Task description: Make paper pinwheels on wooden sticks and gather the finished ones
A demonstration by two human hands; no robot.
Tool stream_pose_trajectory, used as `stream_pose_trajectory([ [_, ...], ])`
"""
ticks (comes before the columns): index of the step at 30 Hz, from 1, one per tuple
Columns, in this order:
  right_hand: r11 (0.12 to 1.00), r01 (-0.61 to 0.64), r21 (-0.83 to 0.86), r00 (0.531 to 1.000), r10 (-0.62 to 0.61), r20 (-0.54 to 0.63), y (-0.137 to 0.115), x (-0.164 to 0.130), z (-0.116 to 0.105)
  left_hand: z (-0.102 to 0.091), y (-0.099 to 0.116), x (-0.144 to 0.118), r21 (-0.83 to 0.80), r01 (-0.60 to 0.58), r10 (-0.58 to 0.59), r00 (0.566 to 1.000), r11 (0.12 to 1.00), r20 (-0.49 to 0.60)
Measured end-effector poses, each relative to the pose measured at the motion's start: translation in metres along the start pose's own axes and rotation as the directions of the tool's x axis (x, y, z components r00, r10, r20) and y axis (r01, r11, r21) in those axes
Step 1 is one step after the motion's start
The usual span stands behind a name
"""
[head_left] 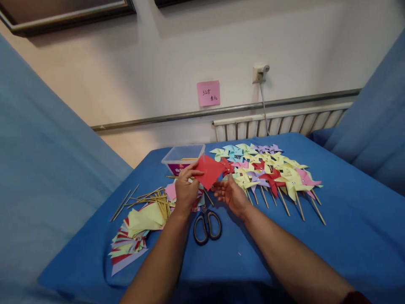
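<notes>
Red paper square [209,171] is being held up just above the blue table [348,236], over its middle toward the far edge, turned so it reads as a diamond. Left hand [186,189] is pinching the sheet's left corner, thumb on top and fingers curled under; right hand [231,195] is sitting palm-up just below the lower right edge, fingers loosely spread and holding nothing — whether the fingertips are touching the paper I cannot tell. The sheet looks thin and very light, stiff enough to be keeping flat from one corner, but likely to crease or droop if gripped hard; judging by this, a light pinch at the corners or edges suits it, not a grab across the face. Directly beneath the hands, black-handled scissors [207,223] are lying on the cloth, blades pointing away. Toward the left edge, a fanned stack of coloured paper squares [136,236] and a scatter of thin wooden sticks [142,198] are lying together. A clear plastic tub [183,156] is standing near the far edge — just behind the left hand. Finished paper pinwheels [268,173] on sticks are covering the far right part of the table, overlapping in rows.
</notes>
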State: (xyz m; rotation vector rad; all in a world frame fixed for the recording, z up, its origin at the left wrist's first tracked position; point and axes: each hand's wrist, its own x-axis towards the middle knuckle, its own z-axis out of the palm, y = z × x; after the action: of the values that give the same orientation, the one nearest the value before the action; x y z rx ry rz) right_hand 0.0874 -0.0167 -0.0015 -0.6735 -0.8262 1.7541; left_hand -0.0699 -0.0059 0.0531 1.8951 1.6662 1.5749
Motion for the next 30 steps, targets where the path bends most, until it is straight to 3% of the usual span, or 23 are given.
stream_pose_trajectory([
  [2,0.994,0.046,0.097,0.999,-0.043,-0.026,-0.008,0.001,-0.002,0.011,0.004,-0.004,-0.018,-0.074,0.075,0.995,0.997,0.062],
  [5,0.985,0.132,0.112,0.988,-0.122,-0.094,-0.009,0.006,-0.004,0.02,0.001,-0.01,-0.028,-0.084,0.087,0.989,0.996,0.116],
  [8,0.989,0.14,0.043,0.977,-0.131,-0.171,-0.001,0.012,-0.005,0.026,-0.007,-0.014,-0.064,-0.021,0.03,0.987,0.998,0.155],
  [11,0.991,0.137,0.003,0.959,-0.132,-0.252,0.007,0.016,-0.007,0.033,-0.015,-0.018,-0.266,0.142,-0.11,0.985,0.953,0.133],
  [13,0.986,0.167,-0.007,0.943,-0.162,-0.29,0.009,0.018,-0.008,0.038,-0.019,-0.021,-0.463,0.3,-0.268,0.954,0.834,0.136],
  [15,0.978,0.21,-0.017,0.927,-0.204,-0.315,0.01,0.02,-0.01,0.041,-0.02,-0.024,-0.6,0.458,-0.401,0.885,0.656,0.237],
  [18,0.967,0.245,-0.066,0.906,-0.253,-0.34,0.01,0.022,-0.015,0.042,-0.017,-0.029,-0.664,0.611,-0.44,0.785,0.431,0.437],
  [20,0.959,0.257,-0.117,0.894,-0.282,-0.347,0.011,0.023,-0.017,0.041,-0.014,-0.031,-0.668,0.64,-0.412,0.764,0.381,0.497],
  [24,0.947,0.274,-0.169,0.886,-0.317,-0.338,0.011,0.022,-0.02,0.039,-0.01,-0.033,-0.602,0.641,-0.356,0.766,0.476,0.535],
  [27,0.944,0.289,-0.158,0.88,-0.327,-0.343,0.01,0.022,-0.02,0.04,-0.008,-0.034,-0.541,0.598,-0.332,0.792,0.591,0.513],
  [30,0.94,0.308,-0.145,0.877,-0.339,-0.339,0.009,0.021,-0.019,0.041,-0.007,-0.033,-0.506,0.571,-0.318,0.805,0.647,0.501],
])
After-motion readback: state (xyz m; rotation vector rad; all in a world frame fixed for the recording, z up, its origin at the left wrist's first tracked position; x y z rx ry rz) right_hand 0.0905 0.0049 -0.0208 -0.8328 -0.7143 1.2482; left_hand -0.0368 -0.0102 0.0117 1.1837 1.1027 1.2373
